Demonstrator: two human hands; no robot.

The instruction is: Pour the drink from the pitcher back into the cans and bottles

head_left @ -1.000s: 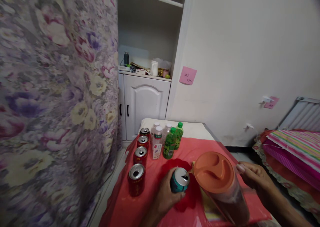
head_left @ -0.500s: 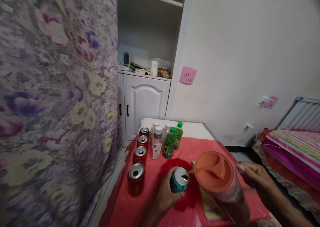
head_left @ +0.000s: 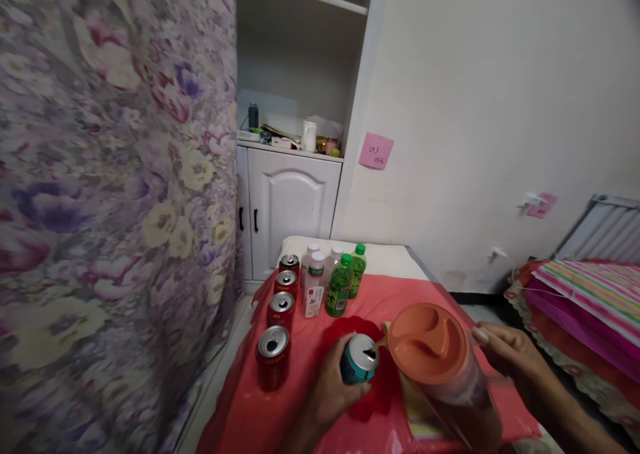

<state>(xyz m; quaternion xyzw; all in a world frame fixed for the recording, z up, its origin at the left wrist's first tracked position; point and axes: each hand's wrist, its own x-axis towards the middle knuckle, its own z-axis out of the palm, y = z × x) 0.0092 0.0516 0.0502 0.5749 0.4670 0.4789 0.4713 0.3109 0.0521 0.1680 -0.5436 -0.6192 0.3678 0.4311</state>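
Observation:
My left hand (head_left: 330, 389) is wrapped round a teal drink can (head_left: 357, 369), its opened top facing up, above a red scalloped bowl (head_left: 367, 409). My right hand (head_left: 515, 355) is closed at the side of a clear pitcher (head_left: 463, 401) with an orange lid (head_left: 427, 343); its handle is hardly visible. The pitcher is tilted to the left, with its spout right beside the can's opening. A thin stream seems to run from spout to can, though it is hard to make out. Brownish liquid shows inside the pitcher.
Several dark red cans (head_left: 273, 364) stand in a row at the table's left. Behind the bowl are green-capped bottles (head_left: 340, 287), white-capped bottles (head_left: 316, 267) and a small white carton (head_left: 314, 302). A yellow cloth (head_left: 423, 407) lies under the pitcher. A floral curtain (head_left: 115, 207) hangs at left.
Both hands, the can and the tilted pitcher keep almost the same places. Only the camera view has shifted very slightly.

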